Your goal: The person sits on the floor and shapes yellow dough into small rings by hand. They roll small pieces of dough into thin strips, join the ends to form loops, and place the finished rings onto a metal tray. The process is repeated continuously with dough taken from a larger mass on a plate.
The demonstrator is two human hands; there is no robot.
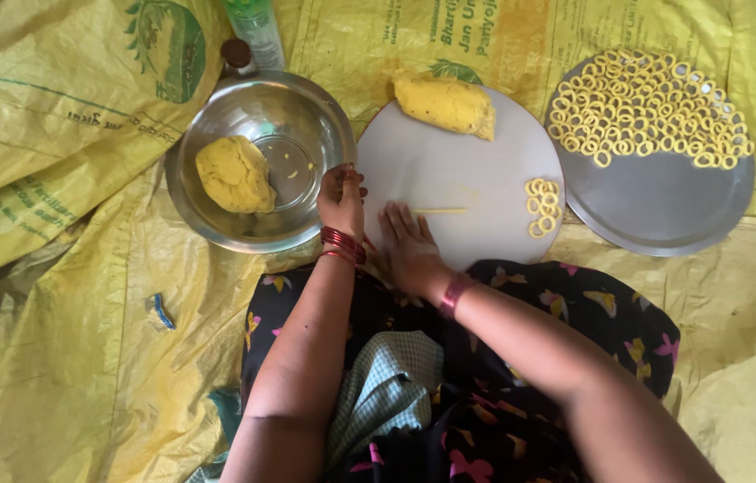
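Yellow dough, rolled into a thin pale strand (pixel 440 211), lies on the round white board (pixel 432 161) with its long axis running left to right, just beyond the fingertips of the right hand (pixel 409 246). Right hand flat on the board, palm down, fingers (pixel 399 220) straight and slightly spread, pointing away from the body; strand sits just ahead and a little to their right, not quite touching as far as can be seen. Left hand (pixel 340 199) at the board's left edge beside the steel bowl (pixel 306 116), fingers curled together, possibly pinching a bit of dough, too small to tell. Right hand is clearly the nearer to the strand. Bowl holds a rounded yellow dough lump (pixel 235 174). Second dough lump (pixel 446 105) on the board's far edge. Small cluster of dough rings (pixel 543 207) on the board's right edge. Round steel tray (pixel 664 206) further right carries many more rings (pixel 646 107). Yellow woven sacking (pixel 65 295) covers the ground.
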